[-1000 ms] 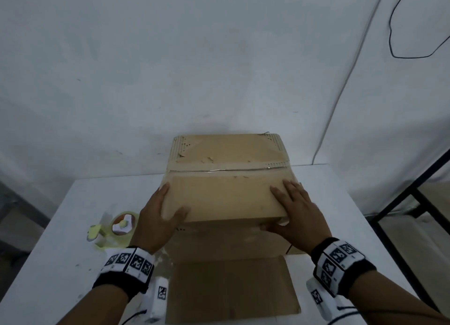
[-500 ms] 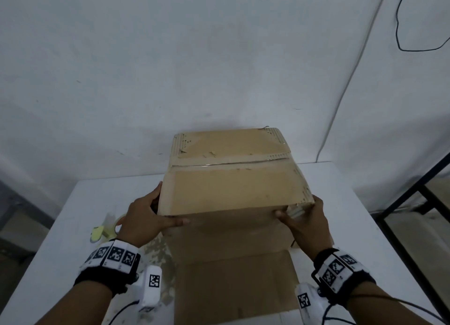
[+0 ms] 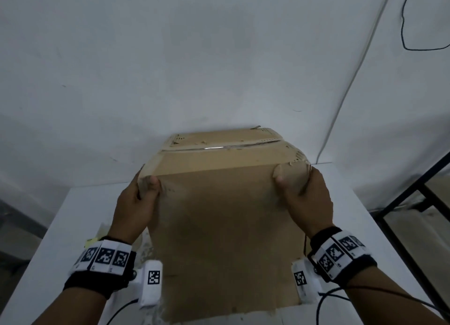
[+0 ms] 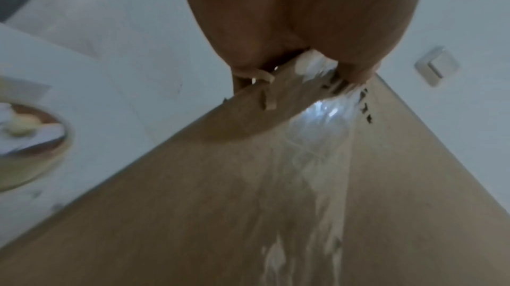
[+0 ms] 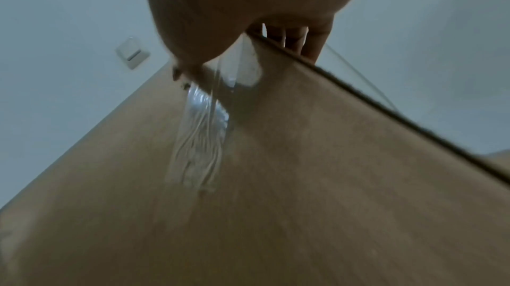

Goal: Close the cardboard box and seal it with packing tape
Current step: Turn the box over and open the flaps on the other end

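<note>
The brown cardboard box (image 3: 224, 227) stands on the white table (image 3: 60, 227), its broad near face turned up towards me. A strip of clear tape (image 3: 219, 147) runs along the seam on its far top. My left hand (image 3: 146, 186) grips the near left top corner, thumb on the near face. My right hand (image 3: 292, 178) grips the near right top corner the same way. Wrinkled clear tape (image 4: 317, 149) runs down the cardboard under the left hand, and more tape (image 5: 198, 142) under the right. The tape roll (image 4: 27, 138) lies on the table to the left.
A white wall rises just behind the box, with a light switch (image 4: 436, 66) on it. A black metal frame (image 3: 414, 190) stands past the table's right edge. Thin black cables (image 3: 341, 298) trail on the table by my right wrist.
Both hands went from lying flat on the top flap to gripping its near corners. The box has tipped, so its near face now shows large towards me.
</note>
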